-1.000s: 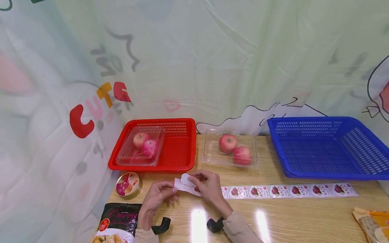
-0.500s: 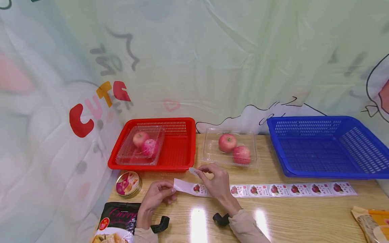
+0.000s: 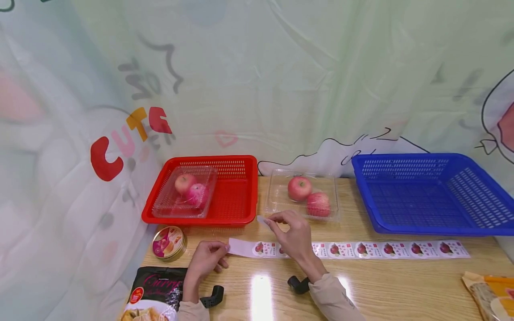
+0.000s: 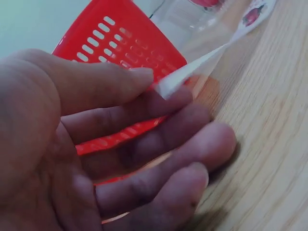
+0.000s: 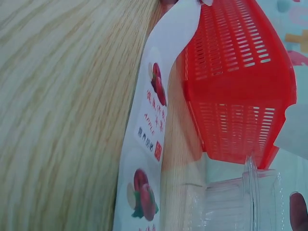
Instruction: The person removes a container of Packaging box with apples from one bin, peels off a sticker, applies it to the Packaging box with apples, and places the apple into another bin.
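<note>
A long strip of labels [image 3: 375, 250] with apple pictures lies across the wooden table. My left hand [image 3: 206, 261] pinches its bare left end between thumb and index finger; in the left wrist view the strip's white end [image 4: 175, 82] sits at the fingertips. Above the strip, my right hand [image 3: 295, 236] pinches a small pale sticker [image 3: 263, 220], its back side showing. In the right wrist view the sticker [image 5: 294, 132] is at the right edge, with a fingertip below it. Behind the right hand stands a clear plastic box [image 3: 277, 191] holding two apples [image 3: 300, 188].
A red basket [image 3: 237, 218] at the back left holds another clear box [image 3: 164, 207] with two fruits. A blue basket [image 3: 433, 227] stands at the back right. A round tin [image 3: 168, 243] and a black packet [image 3: 156, 290] are at the left, another packet [image 3: 491, 296] at the right.
My right hand has lifted the sticker off the strip's left part and moved right and back toward the clear box. The strip's left end lies flatter, still pinched in my left hand.
</note>
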The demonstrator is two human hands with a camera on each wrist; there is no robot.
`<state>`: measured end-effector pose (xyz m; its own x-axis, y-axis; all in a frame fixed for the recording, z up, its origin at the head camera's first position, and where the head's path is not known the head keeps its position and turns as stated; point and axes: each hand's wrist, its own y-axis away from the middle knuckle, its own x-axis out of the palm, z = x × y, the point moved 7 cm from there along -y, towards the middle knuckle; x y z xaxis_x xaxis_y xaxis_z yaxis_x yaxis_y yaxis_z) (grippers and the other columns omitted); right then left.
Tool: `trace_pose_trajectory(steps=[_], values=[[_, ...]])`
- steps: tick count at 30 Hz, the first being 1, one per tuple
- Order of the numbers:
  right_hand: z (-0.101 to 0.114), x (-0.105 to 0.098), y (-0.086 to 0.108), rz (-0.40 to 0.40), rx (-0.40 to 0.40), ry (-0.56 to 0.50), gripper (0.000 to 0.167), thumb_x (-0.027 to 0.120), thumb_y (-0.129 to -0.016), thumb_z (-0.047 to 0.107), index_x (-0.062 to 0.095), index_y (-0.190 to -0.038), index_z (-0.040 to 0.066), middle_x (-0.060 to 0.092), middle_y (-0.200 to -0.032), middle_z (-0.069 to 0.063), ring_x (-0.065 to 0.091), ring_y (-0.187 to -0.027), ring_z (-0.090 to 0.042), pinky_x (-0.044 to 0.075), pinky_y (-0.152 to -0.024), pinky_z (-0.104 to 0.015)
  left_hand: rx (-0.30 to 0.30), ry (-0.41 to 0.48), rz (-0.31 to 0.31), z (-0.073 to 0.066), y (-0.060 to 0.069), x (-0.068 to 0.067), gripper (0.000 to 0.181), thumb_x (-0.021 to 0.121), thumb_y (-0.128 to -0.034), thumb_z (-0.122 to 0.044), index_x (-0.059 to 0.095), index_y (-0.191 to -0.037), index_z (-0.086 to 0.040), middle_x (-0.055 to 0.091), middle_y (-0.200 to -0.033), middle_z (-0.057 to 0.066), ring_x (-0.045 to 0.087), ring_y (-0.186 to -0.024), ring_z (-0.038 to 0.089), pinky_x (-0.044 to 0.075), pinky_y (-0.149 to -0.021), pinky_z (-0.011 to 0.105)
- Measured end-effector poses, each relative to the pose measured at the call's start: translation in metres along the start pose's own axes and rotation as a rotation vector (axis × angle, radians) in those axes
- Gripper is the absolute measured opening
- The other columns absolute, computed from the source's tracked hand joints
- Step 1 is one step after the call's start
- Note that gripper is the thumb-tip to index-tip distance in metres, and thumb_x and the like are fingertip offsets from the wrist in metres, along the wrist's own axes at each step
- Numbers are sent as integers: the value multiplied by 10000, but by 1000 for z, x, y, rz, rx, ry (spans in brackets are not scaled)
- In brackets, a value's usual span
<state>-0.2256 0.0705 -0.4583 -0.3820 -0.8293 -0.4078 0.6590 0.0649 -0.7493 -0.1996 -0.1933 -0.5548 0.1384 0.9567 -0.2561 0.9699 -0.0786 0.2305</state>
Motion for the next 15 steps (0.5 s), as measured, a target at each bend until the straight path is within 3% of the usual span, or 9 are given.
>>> trace_pose_trajectory(steps=[4,8,11,15], values=[[-1,-4,0,-16,-24,19,173,941,-765,84,807,-874,89,787,-824,-20,700,-740,-165,579,-663,-285,46,-161,-130,-10,3,-6,193,668,-1021,-121,759,-926,21,679,-722,67,650,-502,136,549,-461,280],[0,-7,-1,-21,-48,33,161,941,-770,107,812,-865,91,782,-807,-7,689,-762,-171,547,-663,-281,73,-194,-223,-18,4,-10,203,665,-1019,-118,738,-871,1,640,-654,68,615,-469,150,512,-433,275],[1,-10,-1,-18,-73,67,164,947,-764,132,814,-854,99,776,-797,1,676,-776,-175,543,-659,-293,73,-129,-204,-23,3,-5,248,663,-1043,-165,734,-888,15,647,-664,72,611,-485,163,503,-434,261],[5,-13,-1,-15,-128,105,171,954,-750,141,812,-840,112,767,-795,-2,660,-766,-183,555,-638,-311,71,30,-111,-34,2,11,310,649,-1064,-225,736,-934,42,673,-715,97,646,-533,196,515,-466,255]])
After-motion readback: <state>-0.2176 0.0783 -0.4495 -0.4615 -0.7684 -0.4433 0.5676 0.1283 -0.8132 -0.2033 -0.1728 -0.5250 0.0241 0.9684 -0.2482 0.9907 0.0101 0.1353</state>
